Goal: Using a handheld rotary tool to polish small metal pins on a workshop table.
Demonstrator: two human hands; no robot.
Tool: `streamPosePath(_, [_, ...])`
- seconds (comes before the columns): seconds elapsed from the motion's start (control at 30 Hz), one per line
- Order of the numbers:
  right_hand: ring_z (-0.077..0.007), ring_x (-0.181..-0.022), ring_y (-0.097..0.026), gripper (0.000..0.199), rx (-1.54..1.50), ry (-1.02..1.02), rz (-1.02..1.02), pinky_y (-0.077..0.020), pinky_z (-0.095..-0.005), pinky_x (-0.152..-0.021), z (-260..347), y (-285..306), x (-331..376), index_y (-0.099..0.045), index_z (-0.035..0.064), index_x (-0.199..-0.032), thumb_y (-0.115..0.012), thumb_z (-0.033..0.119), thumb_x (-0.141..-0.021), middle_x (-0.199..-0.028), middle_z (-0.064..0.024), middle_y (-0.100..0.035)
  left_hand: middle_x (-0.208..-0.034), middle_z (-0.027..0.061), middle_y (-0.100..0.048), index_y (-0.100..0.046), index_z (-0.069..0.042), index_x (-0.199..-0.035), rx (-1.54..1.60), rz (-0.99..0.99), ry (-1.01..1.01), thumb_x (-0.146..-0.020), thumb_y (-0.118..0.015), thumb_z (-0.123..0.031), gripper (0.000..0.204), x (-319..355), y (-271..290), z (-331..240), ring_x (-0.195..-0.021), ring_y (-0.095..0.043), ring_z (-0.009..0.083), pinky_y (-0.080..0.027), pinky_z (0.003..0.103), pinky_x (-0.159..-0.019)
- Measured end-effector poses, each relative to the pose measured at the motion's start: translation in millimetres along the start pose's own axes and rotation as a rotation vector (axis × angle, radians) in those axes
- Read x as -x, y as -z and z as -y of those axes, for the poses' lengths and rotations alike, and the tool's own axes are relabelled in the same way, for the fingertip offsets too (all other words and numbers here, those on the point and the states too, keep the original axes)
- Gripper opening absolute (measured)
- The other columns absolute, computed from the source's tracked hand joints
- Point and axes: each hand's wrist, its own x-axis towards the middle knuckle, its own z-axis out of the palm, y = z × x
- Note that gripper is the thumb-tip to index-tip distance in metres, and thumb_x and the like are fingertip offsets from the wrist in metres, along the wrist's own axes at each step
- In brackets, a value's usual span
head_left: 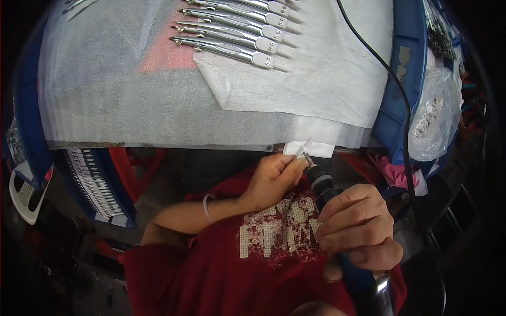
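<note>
My right hand (361,226) is wrapped round a dark electric screwdriver (327,189), whose tip points up and to the left. That tip meets, or nearly meets, a small pale plastic piece (305,147) at the table's front edge. Pinched between the thumb and fingers of my left hand (276,176) is this piece; its lower part is hidden by the fingertips. Behind it a white pad (324,151) sits on the edge. Farther back lie several silver drawing compasses (226,50) in a slanted row, each with a grey plastic head.
White foam sheeting (132,116) covers the table. A black cable (398,84) runs down the right side. Blue bins (408,58) stand there, beside a clear bag (435,116) of small white parts. Below the table's left edge, a blue tray (97,184) holds rows of metal parts.
</note>
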Motion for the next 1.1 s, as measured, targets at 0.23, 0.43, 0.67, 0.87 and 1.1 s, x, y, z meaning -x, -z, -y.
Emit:
streamPosePath(0.23, [-0.0222, -0.056, -0.063, 0.040, 0.008, 0.023, 0.016, -0.0530, -0.0308, -0.051, -0.2, 4.2, 4.4, -0.047, 0.0059, -0.093, -0.080, 0.012, -0.072, -0.071, -0.0137, -0.064, -0.059, -0.0050, -0.048, -0.060, -0.001, -0.078, 0.055, 0.036, -0.021, -0.098, -0.050, -0.018, 0.028, -2.7, 2.7, 1.6, -0.053, -0.039, 0.0015, -0.033, 0.019, -0.047])
streamPosePath(0.43, [-0.0224, -0.056, -0.063, 0.043, -0.008, 0.031, -0.002, -0.0544, -0.0321, -0.053, 7.8, 7.8, 7.7, -0.045, 0.0068, -0.097, -0.080, 0.013, -0.073, -0.072, -0.0137, -0.064, -0.061, -0.0046, -0.047, -0.063, 0.001, -0.092, 0.042, 0.010, -0.011, -0.099, -0.049, -0.018, 0.025, -1.0, 2.4, -5.5, -0.052, -0.040, 0.0019, -0.033, 0.018, -0.047])
streamPosePath(0.67, [-0.0225, -0.057, -0.063, 0.042, 0.017, 0.008, 0.029, -0.0545, -0.0320, -0.054, 4.8, 8.6, 6.0, -0.045, 0.0070, -0.097, -0.080, 0.013, -0.073, -0.071, -0.0130, -0.064, -0.061, -0.0043, -0.047, -0.063, 0.001, -0.097, 0.056, 0.039, 0.007, -0.099, -0.049, -0.018, 0.024, -1.9, 4.9, -3.9, -0.053, -0.040, 0.0017, -0.033, 0.018, -0.048])
streamPosePath(0.87, [-0.0224, -0.057, -0.063, 0.041, -0.005, 0.007, 0.020, -0.0539, -0.0316, -0.052, 2.4, 7.9, 5.8, -0.046, 0.0067, -0.095, -0.080, 0.013, -0.073, -0.071, -0.0129, -0.064, -0.061, -0.0044, -0.048, -0.064, 0.001, -0.097, 0.072, 0.047, 0.011, -0.099, -0.049, -0.017, 0.024, -2.4, 6.1, -2.5, -0.053, -0.040, 0.0018, -0.033, 0.018, -0.048])
streamPosePath(1.1, [-0.0213, -0.056, -0.062, 0.036, 0.001, 0.014, -0.026, -0.0520, -0.0300, -0.049, -1.5, 2.7, 3.3, -0.047, 0.0048, -0.085, -0.080, 0.010, -0.072, -0.070, -0.0139, -0.063, -0.063, -0.0047, -0.051, -0.065, 0.001, -0.096, 0.046, 0.018, 0.020, -0.098, -0.051, -0.017, 0.023, -1.1, 4.7, -3.8, -0.055, -0.042, 0.0013, -0.034, 0.018, -0.049])
